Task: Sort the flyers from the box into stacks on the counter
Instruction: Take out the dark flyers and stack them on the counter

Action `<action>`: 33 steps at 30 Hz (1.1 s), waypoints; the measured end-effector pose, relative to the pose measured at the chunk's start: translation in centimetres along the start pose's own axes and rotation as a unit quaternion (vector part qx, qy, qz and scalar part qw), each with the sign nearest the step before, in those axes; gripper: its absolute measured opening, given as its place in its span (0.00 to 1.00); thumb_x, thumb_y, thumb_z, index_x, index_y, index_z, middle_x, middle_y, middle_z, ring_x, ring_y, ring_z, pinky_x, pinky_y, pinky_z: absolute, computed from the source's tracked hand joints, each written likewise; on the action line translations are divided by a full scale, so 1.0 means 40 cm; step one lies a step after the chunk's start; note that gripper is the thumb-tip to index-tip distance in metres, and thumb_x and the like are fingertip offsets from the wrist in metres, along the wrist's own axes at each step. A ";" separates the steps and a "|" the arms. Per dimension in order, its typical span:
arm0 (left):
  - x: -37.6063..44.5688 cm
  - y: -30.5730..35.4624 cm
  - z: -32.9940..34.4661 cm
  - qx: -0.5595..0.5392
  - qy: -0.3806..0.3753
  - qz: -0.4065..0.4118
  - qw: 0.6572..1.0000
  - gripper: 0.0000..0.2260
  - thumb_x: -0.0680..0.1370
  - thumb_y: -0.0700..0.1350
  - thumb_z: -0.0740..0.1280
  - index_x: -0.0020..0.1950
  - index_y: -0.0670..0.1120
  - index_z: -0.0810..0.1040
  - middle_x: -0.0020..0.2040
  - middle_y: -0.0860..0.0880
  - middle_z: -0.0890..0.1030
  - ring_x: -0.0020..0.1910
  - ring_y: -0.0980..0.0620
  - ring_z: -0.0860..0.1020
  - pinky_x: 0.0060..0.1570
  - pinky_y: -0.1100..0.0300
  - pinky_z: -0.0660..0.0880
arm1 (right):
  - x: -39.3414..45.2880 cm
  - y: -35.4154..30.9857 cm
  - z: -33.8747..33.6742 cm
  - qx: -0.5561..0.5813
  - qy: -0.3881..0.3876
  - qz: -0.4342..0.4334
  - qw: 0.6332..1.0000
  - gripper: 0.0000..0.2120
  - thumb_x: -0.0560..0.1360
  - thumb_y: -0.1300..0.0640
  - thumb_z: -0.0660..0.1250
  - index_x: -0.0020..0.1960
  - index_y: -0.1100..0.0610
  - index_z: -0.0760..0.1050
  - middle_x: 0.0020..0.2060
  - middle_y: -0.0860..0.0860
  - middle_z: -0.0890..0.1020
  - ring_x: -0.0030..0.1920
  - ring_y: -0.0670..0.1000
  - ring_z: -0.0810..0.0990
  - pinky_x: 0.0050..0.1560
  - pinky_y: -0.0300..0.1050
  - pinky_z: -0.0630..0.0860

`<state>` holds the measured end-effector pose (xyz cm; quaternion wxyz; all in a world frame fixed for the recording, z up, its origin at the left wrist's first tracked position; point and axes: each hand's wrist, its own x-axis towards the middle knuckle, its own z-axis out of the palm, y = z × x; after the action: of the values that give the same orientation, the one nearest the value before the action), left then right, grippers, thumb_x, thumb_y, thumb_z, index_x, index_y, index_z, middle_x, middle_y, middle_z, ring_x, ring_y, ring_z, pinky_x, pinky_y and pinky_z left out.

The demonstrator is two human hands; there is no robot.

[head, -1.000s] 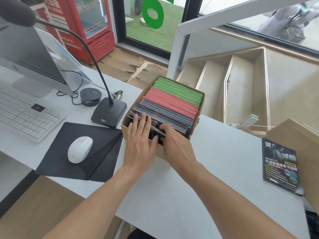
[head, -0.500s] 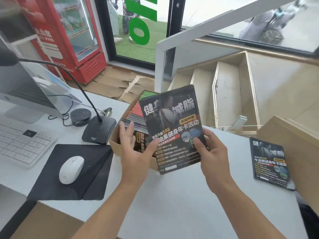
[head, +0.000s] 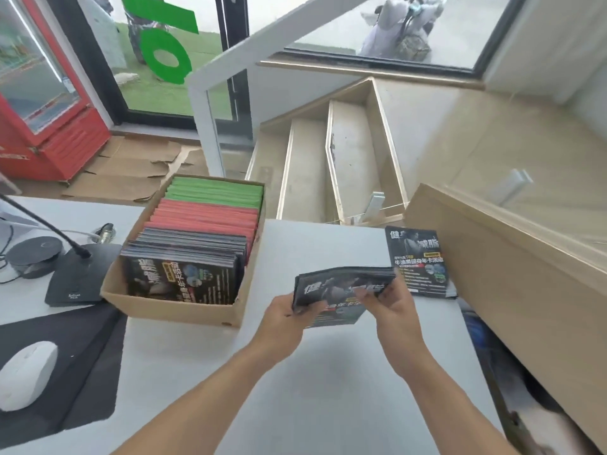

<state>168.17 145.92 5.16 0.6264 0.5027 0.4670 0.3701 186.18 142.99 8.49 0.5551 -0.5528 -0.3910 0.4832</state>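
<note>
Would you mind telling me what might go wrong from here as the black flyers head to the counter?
The bundle of black flyers is held only at its ends by the left hand and right hand, so it might fan out and spill. The black flyer stack on the white counter lies right beside the tan wooden ledge; a careless drop may land askew.

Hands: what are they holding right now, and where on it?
Both hold one bundle of black flyers above the counter. The left hand grips its left end, the right hand its right end.
</note>
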 end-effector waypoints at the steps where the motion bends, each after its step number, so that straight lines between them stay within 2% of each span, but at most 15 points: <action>1: 0.007 -0.007 0.001 0.017 -0.016 0.005 1.000 0.09 0.81 0.40 0.69 0.55 0.51 0.87 0.55 0.53 0.86 0.57 0.56 0.83 0.58 0.63 0.75 | -0.003 0.011 -0.006 -0.010 -0.002 -0.001 1.000 0.12 0.79 0.71 0.67 0.57 0.57 0.75 0.49 0.50 0.85 0.53 0.49 0.83 0.54 0.40 0.77; 3: 0.013 -0.016 0.003 0.045 -0.042 0.008 0.998 0.10 0.81 0.38 0.69 0.58 0.50 0.86 0.56 0.54 0.86 0.59 0.57 0.82 0.59 0.64 0.74 | -0.010 0.040 -0.020 -0.023 -0.010 0.001 1.000 0.10 0.78 0.67 0.69 0.56 0.56 0.75 0.50 0.53 0.85 0.56 0.53 0.82 0.59 0.48 0.75; 5: 0.011 -0.019 0.007 0.043 -0.010 0.015 0.999 0.15 0.78 0.38 0.73 0.61 0.52 0.83 0.55 0.54 0.86 0.57 0.57 0.82 0.57 0.62 0.76 | -0.021 0.056 -0.030 -0.031 -0.013 -0.001 0.999 0.11 0.75 0.60 0.71 0.57 0.54 0.75 0.52 0.53 0.84 0.57 0.54 0.81 0.60 0.51 0.74; 8: 0.004 -0.012 0.024 0.022 0.034 0.045 0.998 0.20 0.75 0.38 0.76 0.64 0.52 0.80 0.54 0.52 0.85 0.55 0.56 0.82 0.53 0.65 0.78 | -0.033 0.060 -0.026 -0.030 -0.005 -0.008 0.999 0.15 0.73 0.54 0.71 0.59 0.53 0.75 0.55 0.50 0.82 0.57 0.48 0.80 0.56 0.41 0.75; 10: 0.004 -0.009 0.039 0.006 0.031 0.049 0.998 0.15 0.76 0.38 0.75 0.61 0.51 0.81 0.54 0.52 0.85 0.56 0.53 0.82 0.53 0.64 0.77 | -0.033 0.055 -0.011 -0.011 0.013 0.001 1.000 0.16 0.74 0.48 0.71 0.59 0.52 0.76 0.55 0.49 0.83 0.55 0.44 0.80 0.53 0.35 0.74; 12: 0.003 -0.008 0.045 0.001 0.035 0.046 0.998 0.11 0.76 0.40 0.75 0.57 0.49 0.83 0.54 0.51 0.86 0.57 0.51 0.82 0.53 0.64 0.77 | -0.025 0.046 0.000 0.017 0.046 0.005 0.999 0.16 0.76 0.44 0.71 0.55 0.55 0.78 0.50 0.51 0.84 0.51 0.44 0.80 0.51 0.34 0.74; 15: 0.007 -0.005 0.036 0.006 0.037 0.050 0.998 0.11 0.76 0.41 0.76 0.57 0.50 0.84 0.54 0.52 0.86 0.56 0.53 0.82 0.52 0.65 0.77 | -0.008 0.037 0.001 0.040 0.066 0.004 0.997 0.12 0.78 0.51 0.69 0.49 0.61 0.79 0.46 0.52 0.84 0.47 0.44 0.80 0.51 0.36 0.72; 17: 0.007 0.001 0.032 0.012 0.035 0.047 0.998 0.09 0.76 0.40 0.75 0.55 0.49 0.84 0.52 0.52 0.86 0.54 0.53 0.82 0.50 0.66 0.76 | -0.002 0.031 0.003 0.044 0.057 0.009 0.997 0.07 0.78 0.55 0.71 0.47 0.59 0.80 0.46 0.53 0.83 0.48 0.46 0.80 0.53 0.41 0.72; 20: 0.006 -0.007 0.041 0.017 0.027 0.036 0.999 0.03 0.78 0.42 0.74 0.51 0.46 0.83 0.48 0.50 0.86 0.51 0.51 0.83 0.50 0.63 0.76 | 0.004 0.025 0.008 0.057 0.051 0.017 0.997 0.06 0.73 0.51 0.70 0.45 0.54 0.79 0.44 0.53 0.81 0.46 0.49 0.78 0.51 0.43 0.72; 22: 0.007 -0.010 0.047 0.019 0.039 0.033 0.999 0.03 0.78 0.42 0.74 0.48 0.45 0.81 0.45 0.50 0.85 0.47 0.52 0.82 0.47 0.64 0.75 | 0.007 0.023 0.008 0.058 0.046 0.021 0.997 0.07 0.73 0.50 0.70 0.45 0.54 0.78 0.42 0.51 0.79 0.45 0.50 0.76 0.50 0.44 0.71; 26: 0.016 -0.011 0.048 0.009 0.041 0.031 0.999 0.05 0.78 0.43 0.74 0.46 0.44 0.80 0.43 0.47 0.84 0.45 0.51 0.81 0.45 0.63 0.74 | 0.015 0.026 -0.011 0.049 0.003 0.016 0.999 0.09 0.74 0.49 0.69 0.43 0.55 0.76 0.37 0.48 0.78 0.41 0.47 0.75 0.45 0.37 0.71; 28: 0.019 -0.009 0.049 -0.010 0.041 0.030 0.999 0.08 0.76 0.47 0.75 0.45 0.44 0.79 0.44 0.43 0.83 0.45 0.48 0.81 0.47 0.60 0.75 | 0.020 0.037 -0.030 0.034 -0.033 0.015 0.999 0.11 0.74 0.50 0.70 0.47 0.58 0.76 0.39 0.48 0.81 0.42 0.47 0.78 0.46 0.35 0.74; 31: 0.023 -0.006 0.051 -0.016 0.043 0.027 0.999 0.08 0.74 0.49 0.75 0.45 0.45 0.80 0.42 0.45 0.83 0.44 0.49 0.80 0.47 0.57 0.73 | 0.026 0.080 -0.068 -0.044 -0.081 0.039 0.995 0.12 0.76 0.55 0.72 0.57 0.58 0.78 0.51 0.50 0.86 0.54 0.51 0.83 0.56 0.43 0.78; 33: 0.028 0.002 0.056 -0.012 0.055 0.015 0.998 0.07 0.76 0.46 0.76 0.47 0.44 0.81 0.41 0.49 0.84 0.43 0.52 0.81 0.44 0.59 0.73 | 0.028 0.118 -0.092 -0.089 -0.076 0.051 0.992 0.09 0.80 0.60 0.69 0.60 0.58 0.77 0.55 0.52 0.85 0.58 0.52 0.82 0.59 0.47 0.78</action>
<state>170.64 146.34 5.14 0.6000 0.4810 0.4888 0.4120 189.52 142.83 3.41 0.4471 -0.5806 -0.4450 0.5148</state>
